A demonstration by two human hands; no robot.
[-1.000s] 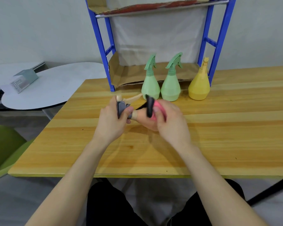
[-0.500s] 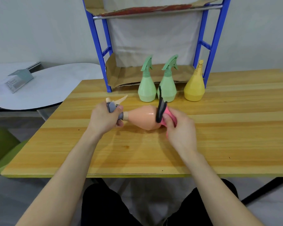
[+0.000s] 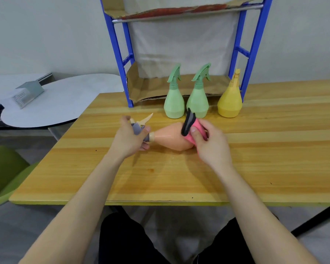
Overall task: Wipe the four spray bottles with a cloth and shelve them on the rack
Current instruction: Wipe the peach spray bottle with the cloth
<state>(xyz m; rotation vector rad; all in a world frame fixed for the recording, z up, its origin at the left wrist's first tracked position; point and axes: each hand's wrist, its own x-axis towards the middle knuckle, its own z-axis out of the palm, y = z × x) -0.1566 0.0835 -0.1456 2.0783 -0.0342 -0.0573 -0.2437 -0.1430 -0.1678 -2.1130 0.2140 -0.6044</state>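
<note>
Our left hand (image 3: pixel 129 139) grips the peach bottle (image 3: pixel 170 137) by its spray head, the bottle lying sideways over the table (image 3: pixel 179 178) — our right hand (image 3: pixel 211 147) pinches the cloth (image 3: pixel 193 126) against its wide end. The left green bottle (image 3: pixel 174 103), right green bottle (image 3: pixel 198 103) and yellow bottle (image 3: pixel 230 103) stand upright at the foot of the rack (image 3: pixel 115 46).

Peach bottle (image 3: pixel 170 137) sideways (top leftward), pink cloth (image 3: pixel 198 123) touching

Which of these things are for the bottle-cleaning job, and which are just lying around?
For the job: peach bottle, pink-and-black cloth, left green bottle, right green bottle, yellow bottle, blue rack.
Just lying about: grey box, white round table, green chair.
</note>
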